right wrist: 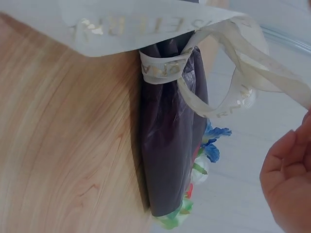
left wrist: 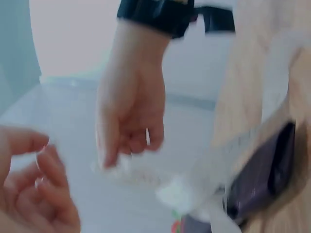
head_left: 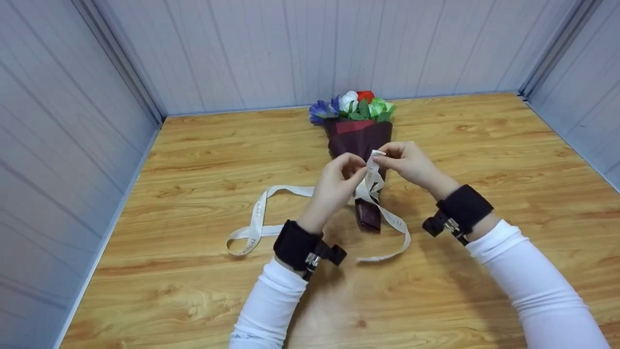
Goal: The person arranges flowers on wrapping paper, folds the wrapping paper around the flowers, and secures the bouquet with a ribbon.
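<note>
A bouquet of artificial flowers [head_left: 349, 103] in dark purple wrapping [head_left: 356, 138] lies on the table. Around its narrow stem end a white ribbon [right wrist: 163, 68] with gold lettering is tied, with a loop standing up. My right hand [head_left: 411, 162] pinches the ribbon above the wrap, thumb against fingers; the left wrist view also shows this grip. Just left of the ribbon, my left hand [head_left: 339, 182] has loosely bent fingers. In the left wrist view these fingers [left wrist: 46, 182] appear apart from the ribbon, with nothing visible between them.
A long ribbon tail [head_left: 259, 208] curls on the wooden table [head_left: 193, 295] to the left, and a shorter tail [head_left: 402, 237] trails toward the front. Pale panel walls [head_left: 271, 53] enclose the back and both sides.
</note>
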